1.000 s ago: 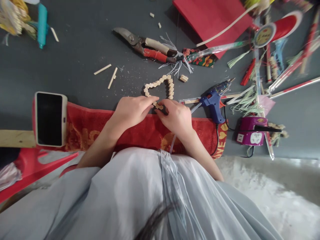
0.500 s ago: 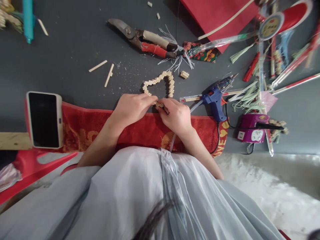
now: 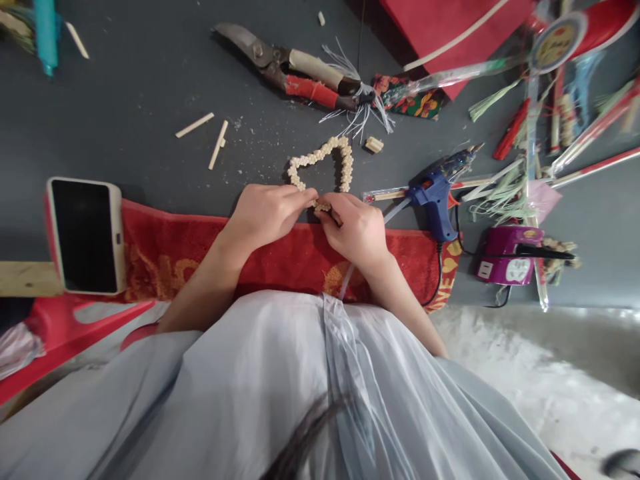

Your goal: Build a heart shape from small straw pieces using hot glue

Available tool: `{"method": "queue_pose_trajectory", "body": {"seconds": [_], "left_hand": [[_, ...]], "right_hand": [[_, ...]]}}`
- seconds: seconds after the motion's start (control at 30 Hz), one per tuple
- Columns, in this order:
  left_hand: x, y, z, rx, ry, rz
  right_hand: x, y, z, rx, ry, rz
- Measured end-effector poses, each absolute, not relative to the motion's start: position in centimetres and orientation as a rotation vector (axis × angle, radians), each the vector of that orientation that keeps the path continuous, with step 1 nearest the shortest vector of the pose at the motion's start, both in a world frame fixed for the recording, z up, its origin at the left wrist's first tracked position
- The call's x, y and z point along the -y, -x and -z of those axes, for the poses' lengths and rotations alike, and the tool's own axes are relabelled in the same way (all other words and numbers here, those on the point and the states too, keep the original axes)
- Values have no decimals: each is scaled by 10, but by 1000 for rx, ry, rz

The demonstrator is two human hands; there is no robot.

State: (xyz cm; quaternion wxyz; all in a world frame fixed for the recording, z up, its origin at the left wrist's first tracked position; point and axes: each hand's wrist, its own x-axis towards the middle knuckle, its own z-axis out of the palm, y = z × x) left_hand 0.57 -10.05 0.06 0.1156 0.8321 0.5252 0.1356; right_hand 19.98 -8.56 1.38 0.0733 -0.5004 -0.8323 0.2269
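A cream-coloured braided strand (image 3: 346, 160), bent into a rough loop, lies on the grey table just beyond my hands. My left hand (image 3: 270, 212) pinches its near left end between thumb and fingers. Close beside it, my right hand (image 3: 354, 227) is closed on the near right part, so the two sets of fingertips almost meet. A short bit of the strand shows between them; the rest of what they grip is hidden. Both hands rest at the edge of a red towel (image 3: 190, 250). A small pale stub (image 3: 373, 145) lies beyond the loop.
Pruning shears (image 3: 300, 70) lie farther back. To the right are a blue glue gun (image 3: 434, 193), a purple power socket (image 3: 510, 255), a red thread spool (image 3: 583, 37) and tangled tassels. A phone-like device (image 3: 86, 237) sits at the left, and short pale sticks (image 3: 219, 145) lie on the table.
The view has shifted slightly, so the table items sit a little differently in the picture. Both hands keep the same pinching hold on the strand.
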Motion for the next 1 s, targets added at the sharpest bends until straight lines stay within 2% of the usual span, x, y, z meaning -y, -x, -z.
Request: {"method": "queue_pose_trajectory", "body": {"seconds": [1.0], "left_hand": [[100,-5,5,-1545,-2347,-451]], "right_hand": [[86,-199,-12,2410,1610,-696]]}}
